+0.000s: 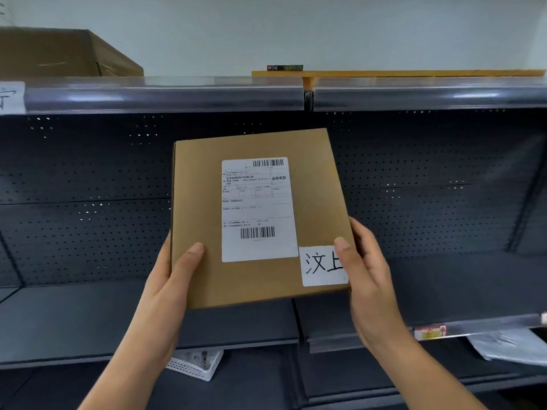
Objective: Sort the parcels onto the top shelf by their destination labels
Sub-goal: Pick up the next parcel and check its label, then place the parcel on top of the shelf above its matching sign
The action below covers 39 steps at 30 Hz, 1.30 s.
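Note:
I hold a flat brown cardboard parcel [201,196] upright in front of the dark shelving, its face toward me. A white shipping label [259,210] with barcodes covers its middle, and a white handwritten destination tag [321,266] sits at its lower right corner. My left hand [174,279] grips the parcel's lower left edge with the thumb on the front. My right hand [370,273] grips the lower right corner, thumb partly over the tag. The top shelf [165,94] runs across above the parcel, with a white handwritten sign [10,97] on its front rail at the far left.
A large brown carton [59,51] stands on the top shelf at left. A yellow board [414,73] with a small dark item [284,67] lies on the top shelf at right. Below are a white mesh basket [196,365] and a grey plastic mailer [512,346].

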Tool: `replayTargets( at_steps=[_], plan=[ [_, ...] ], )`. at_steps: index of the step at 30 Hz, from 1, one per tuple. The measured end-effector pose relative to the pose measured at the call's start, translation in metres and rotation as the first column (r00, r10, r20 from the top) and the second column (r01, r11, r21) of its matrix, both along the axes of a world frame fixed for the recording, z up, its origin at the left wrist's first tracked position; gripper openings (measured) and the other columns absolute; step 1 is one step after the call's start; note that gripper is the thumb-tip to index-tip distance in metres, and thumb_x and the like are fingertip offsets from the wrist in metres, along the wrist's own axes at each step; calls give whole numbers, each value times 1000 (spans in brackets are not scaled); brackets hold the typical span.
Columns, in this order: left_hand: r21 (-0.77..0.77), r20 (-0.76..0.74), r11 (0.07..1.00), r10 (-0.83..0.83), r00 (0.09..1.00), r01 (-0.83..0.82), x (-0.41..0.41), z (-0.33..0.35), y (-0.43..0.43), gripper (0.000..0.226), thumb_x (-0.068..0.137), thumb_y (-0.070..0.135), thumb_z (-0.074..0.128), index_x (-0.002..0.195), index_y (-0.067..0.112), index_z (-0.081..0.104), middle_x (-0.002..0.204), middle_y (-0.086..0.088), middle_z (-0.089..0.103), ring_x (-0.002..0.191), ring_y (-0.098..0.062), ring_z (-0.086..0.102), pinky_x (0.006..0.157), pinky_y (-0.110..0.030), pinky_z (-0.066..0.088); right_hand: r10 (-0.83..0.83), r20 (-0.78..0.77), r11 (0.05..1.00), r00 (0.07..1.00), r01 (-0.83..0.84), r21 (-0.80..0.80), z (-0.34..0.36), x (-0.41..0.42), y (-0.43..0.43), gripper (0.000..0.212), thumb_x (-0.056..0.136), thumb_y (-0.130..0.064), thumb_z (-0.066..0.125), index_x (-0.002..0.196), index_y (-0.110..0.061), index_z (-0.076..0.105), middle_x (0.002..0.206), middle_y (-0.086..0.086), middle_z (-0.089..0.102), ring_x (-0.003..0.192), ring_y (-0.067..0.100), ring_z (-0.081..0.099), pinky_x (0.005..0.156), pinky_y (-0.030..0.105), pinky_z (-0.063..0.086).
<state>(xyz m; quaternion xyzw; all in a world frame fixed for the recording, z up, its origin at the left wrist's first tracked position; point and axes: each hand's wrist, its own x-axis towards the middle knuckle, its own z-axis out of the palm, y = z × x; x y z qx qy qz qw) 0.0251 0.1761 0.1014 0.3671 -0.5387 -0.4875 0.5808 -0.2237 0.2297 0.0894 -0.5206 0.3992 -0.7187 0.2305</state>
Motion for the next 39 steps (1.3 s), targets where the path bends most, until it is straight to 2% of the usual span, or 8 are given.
replayTargets(
  at_steps=[4, 7, 13, 19, 23, 27, 30, 39],
  plan=[
    [13, 32, 999, -43, 999, 42, -7, -6, -8, 47, 102, 44, 61, 149, 44, 56, 133, 21, 75, 122, -4, 71, 114, -39, 47, -33, 30, 999, 999, 32, 41, -1, -7, 5, 54, 95, -57, 60, 143, -33, 58, 134, -10, 75, 128, 12, 68, 114, 47, 48],
    [2, 56, 995, -100, 993, 100, -17, -2, -18, 51, 103, 42, 61, 152, 45, 52, 132, 25, 75, 116, 1, 72, 105, -30, 49, -57, 60, 996, 997, 52, 78, -1, -16, 10, 60, 87, -77, 59, 137, -43, 64, 138, -3, 73, 134, 22, 64, 118, 59, 41],
    [33, 101, 968, -252, 962, 250, -46, -5, -34, 70, 102, 40, 64, 165, 41, 34, 148, 21, 64, 131, -3, 63, 119, -38, 44, -163, 89, 976, 983, 147, 158, -9, -36, 15, 44, 100, -45, 64, 140, -27, 63, 133, -2, 76, 128, 21, 68, 119, 58, 42],
    [49, 99, 958, -286, 953, 283, -69, -16, -36, 66, 103, 39, 63, 163, 38, 36, 144, 15, 64, 128, -9, 63, 98, -26, 47, -215, 93, 968, 972, 199, 154, -15, -52, 35, 70, 89, -71, 64, 146, -31, 60, 143, 0, 70, 139, 25, 60, 121, 61, 37],
    [55, 87, 952, -304, 949, 300, -88, -16, -25, 74, 103, 37, 63, 167, 39, 26, 147, 17, 59, 129, -6, 60, 103, -29, 45, -223, 49, 968, 974, 216, 127, -16, -67, 49, 42, 99, -41, 61, 140, -31, 64, 135, 2, 75, 130, 26, 67, 114, 53, 47],
    [24, 101, 938, -345, 933, 345, -122, -9, -10, 70, 105, 36, 61, 166, 44, 29, 145, 23, 61, 127, 0, 61, 107, -28, 47, -311, 75, 947, 947, 302, 113, -14, -100, 65, 37, 103, -16, 60, 134, -36, 60, 124, 0, 79, 117, 25, 74, 101, 46, 57],
    [22, 114, 926, -378, 919, 378, -152, -1, 7, 75, 103, 38, 63, 167, 46, 24, 147, 22, 60, 130, -4, 61, 119, -38, 43, -344, 90, 936, 935, 334, 113, -11, -130, 81, 37, 104, -15, 60, 133, -37, 59, 124, 1, 78, 116, 25, 74, 99, 47, 58],
    [-7, 135, 911, -409, 903, 413, -248, 16, 64, 82, 99, 44, 69, 164, 55, 21, 147, 27, 60, 133, -5, 60, 123, -43, 40, -337, 27, 941, 941, 336, 44, 12, -232, 144, 40, 100, -18, 60, 135, -36, 59, 123, -2, 79, 113, 21, 75, 90, 32, 63]
  ],
)
